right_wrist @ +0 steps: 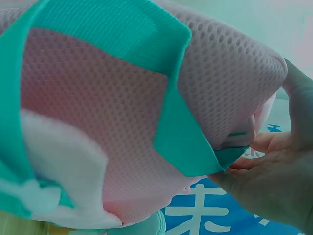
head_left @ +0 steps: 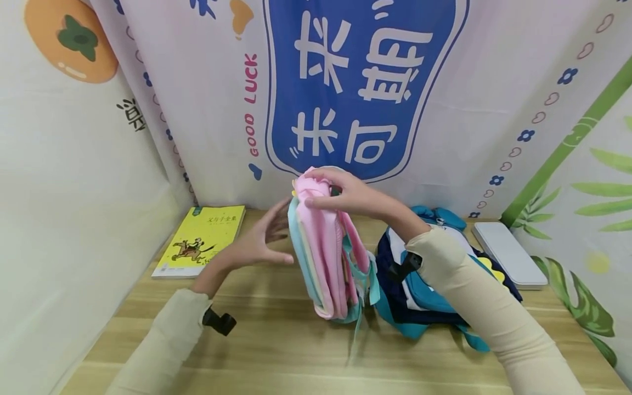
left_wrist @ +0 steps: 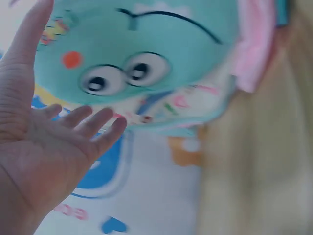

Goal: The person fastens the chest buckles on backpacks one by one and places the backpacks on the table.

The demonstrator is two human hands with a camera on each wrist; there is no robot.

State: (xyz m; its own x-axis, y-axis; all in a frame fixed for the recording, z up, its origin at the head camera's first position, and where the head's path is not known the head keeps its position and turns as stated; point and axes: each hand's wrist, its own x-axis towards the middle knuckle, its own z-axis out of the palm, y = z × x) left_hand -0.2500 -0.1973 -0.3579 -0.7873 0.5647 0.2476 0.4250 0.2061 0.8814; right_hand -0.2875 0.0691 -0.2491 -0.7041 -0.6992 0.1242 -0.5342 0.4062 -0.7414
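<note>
A small pink and teal backpack (head_left: 323,258) stands on edge over the table in the head view. My right hand (head_left: 348,192) grips it at the top, fingers and thumb bent around the pink fabric. In the right wrist view, the right hand (right_wrist: 274,171) is at the top corner beside the pink mesh back (right_wrist: 117,98) and a teal strap (right_wrist: 188,132). My left hand (head_left: 259,236) is spread beside the bag's front, apart from it. The left wrist view shows the left hand (left_wrist: 54,137) with fingers extended near the cartoon face (left_wrist: 146,49) on the bag's front.
A yellow book (head_left: 204,238) lies at the left of the wooden table (head_left: 237,351). On the right, a navy and teal backpack (head_left: 424,285) lies under my right forearm, with a white flat box (head_left: 508,255) behind it. A printed curtain (head_left: 212,109) hangs at the back.
</note>
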